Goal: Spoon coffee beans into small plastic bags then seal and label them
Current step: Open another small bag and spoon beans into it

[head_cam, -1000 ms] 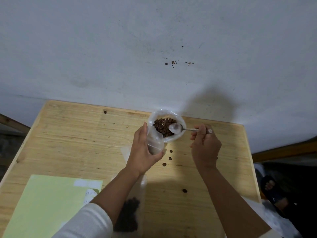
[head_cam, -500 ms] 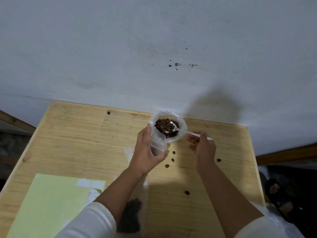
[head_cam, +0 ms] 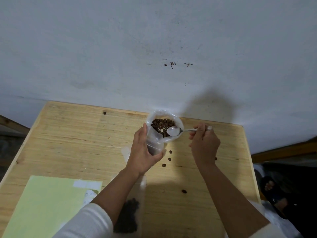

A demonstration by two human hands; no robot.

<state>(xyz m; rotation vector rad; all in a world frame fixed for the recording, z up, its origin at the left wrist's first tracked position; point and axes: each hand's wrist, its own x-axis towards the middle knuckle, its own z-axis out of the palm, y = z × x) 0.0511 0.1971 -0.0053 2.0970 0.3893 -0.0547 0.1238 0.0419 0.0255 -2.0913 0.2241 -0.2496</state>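
A: What's the biggest thing in sight?

B: A pale grey wall [head_cam: 154, 40] fills the upper half, with a few dark specks [head_cam: 172, 64] on it. Below it stands a light wooden table [head_cam: 68, 138], pushed up against it.

A: And on the table?

B: At the near left lies a pale green sheet [head_cam: 42, 206] with white labels [head_cam: 87, 184] on its far right corner; some carry handwriting too small to read. Just right of it, partly under the left forearm, lies a clear plastic bag [head_cam: 130, 213] with dark coffee beans in its near end.

A: Where are the hands?

B: Both are at the far middle of the table. The left hand [head_cam: 142, 155] is curled round the lower part of an open clear bag of coffee beans [head_cam: 163, 125], thumb on the right side, holding it up with its mouth towards the camera. The right hand [head_cam: 204, 143] pinches the handle of a metal spoon [head_cam: 174, 131], fingers curled round it.

A: Where is the spoon's bowl?

B: At the right edge of the bag's mouth, over the beans. It looks shiny; I can't tell whether anything is in it.

A: Anything smaller?

B: Loose beans [head_cam: 169, 158] on the table: three between the hands, just near of the bag, one [head_cam: 184, 191] nearer between the forearms, one by the right wrist, one [head_cam: 104, 113] at the far edge. On the floor at the right, a foot in a dark sandal [head_cam: 271, 188].
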